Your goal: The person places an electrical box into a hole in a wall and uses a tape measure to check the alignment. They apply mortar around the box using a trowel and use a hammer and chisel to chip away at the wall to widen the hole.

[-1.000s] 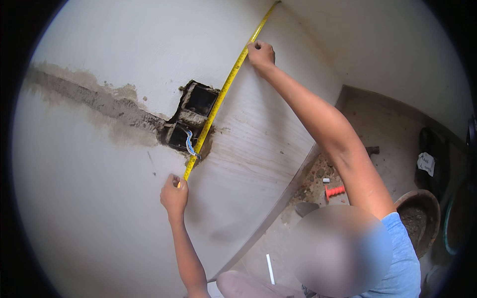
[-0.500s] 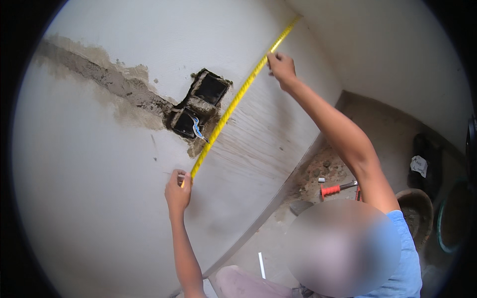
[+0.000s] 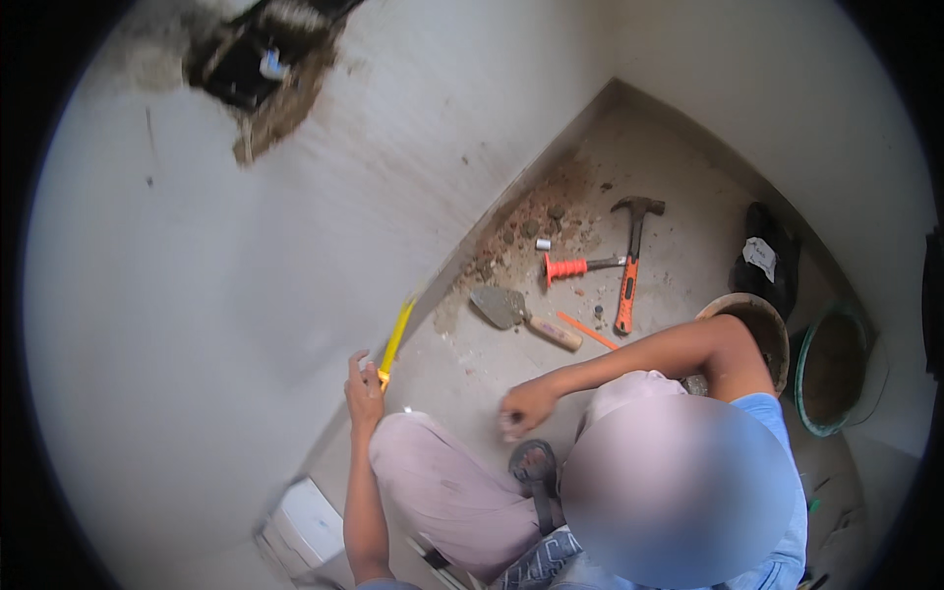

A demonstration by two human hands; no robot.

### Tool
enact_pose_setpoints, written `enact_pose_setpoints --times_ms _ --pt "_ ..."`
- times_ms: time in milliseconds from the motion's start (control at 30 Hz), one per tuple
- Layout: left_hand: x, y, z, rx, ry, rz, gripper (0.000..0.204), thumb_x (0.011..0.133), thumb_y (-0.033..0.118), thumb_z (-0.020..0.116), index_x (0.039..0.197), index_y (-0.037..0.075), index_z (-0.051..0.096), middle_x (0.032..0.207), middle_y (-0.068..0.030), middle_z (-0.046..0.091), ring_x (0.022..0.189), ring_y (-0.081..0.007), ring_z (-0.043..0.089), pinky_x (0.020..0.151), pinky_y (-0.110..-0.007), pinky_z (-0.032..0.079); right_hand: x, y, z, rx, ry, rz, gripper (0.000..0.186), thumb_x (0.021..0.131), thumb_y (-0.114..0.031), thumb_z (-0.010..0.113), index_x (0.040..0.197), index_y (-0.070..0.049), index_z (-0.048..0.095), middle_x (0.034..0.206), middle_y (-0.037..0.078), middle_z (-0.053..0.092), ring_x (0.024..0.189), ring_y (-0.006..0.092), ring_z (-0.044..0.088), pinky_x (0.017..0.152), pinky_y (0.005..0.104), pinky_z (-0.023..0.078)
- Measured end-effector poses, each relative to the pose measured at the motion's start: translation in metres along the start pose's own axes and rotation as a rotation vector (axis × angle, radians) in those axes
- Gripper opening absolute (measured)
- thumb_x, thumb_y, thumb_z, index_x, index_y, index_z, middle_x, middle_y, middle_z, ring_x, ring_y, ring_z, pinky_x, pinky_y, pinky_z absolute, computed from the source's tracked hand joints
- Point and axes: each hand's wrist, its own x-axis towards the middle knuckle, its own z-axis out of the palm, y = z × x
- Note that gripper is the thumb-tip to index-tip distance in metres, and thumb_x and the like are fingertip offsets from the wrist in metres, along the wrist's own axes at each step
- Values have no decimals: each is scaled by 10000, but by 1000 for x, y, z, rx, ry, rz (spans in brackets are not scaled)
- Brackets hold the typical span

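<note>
My left hand [image 3: 365, 393] grips a tape measure [image 3: 383, 380], index finger raised, with a short, blurred length of yellow blade [image 3: 398, 334] standing out from it beside the wall. Lower in the middle, my right hand [image 3: 528, 403] is curled above the floor near my sandalled foot [image 3: 533, 462]; what it holds, if anything, is hard to make out. At the upper left the wall has a rough cavity [image 3: 285, 108] with dark electrical boxes [image 3: 236, 64] and a bit of blue-and-white wire [image 3: 273, 65].
On the floor are rubble [image 3: 531, 211], a claw hammer [image 3: 629, 285], an orange-handled chisel [image 3: 570, 269], a trowel [image 3: 501, 305], an orange stick [image 3: 580, 324], a dark bag [image 3: 777, 290], two buckets [image 3: 742, 305] [image 3: 804, 383] and a white box [image 3: 310, 521].
The long tape blade along the wall has shortened to a blurred stub. My right hand has left the blade and come down; the view has tilted toward the floor.
</note>
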Motion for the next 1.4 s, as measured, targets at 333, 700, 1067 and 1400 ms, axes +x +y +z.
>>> enact_pose_setpoints --times_ms 333,700,1067,1400 --pt "-133 -280 47 -88 117 -858 540 985 499 399 1296 65 476 1092 -257 618 1066 -391 591 861 -462 458 -235 79 -57 -97 957 1083 479 927 -465 471 1024 -51 692 847 152 701 730 241 694 710 369 548" --pt "-205 -347 83 168 132 -891 553 986 499 395 1343 80 441 1207 -257 557 1132 -399 544 920 -456 434 -271 128 -71 21 1018 1564 666 862 -582 516 878 64 675 791 225 684 644 315 691 657 398 562" --pt "-110 -275 88 -564 197 -723 604 989 500 381 1420 78 355 1387 -230 428 1242 -405 446 1028 -447 361 -288 112 -56 -179 945 1860 416 735 -398 657 952 -51 728 958 150 710 931 274 688 817 393 541" --pt "-68 -46 11 -345 -193 105 535 908 263 563 1354 -5 437 1408 -223 415 1298 -369 397 1090 -425 307 -233 -51 -172 310 1417 890 417 891 -425 602 1097 -63 580 847 64 658 721 151 631 595 314 532"
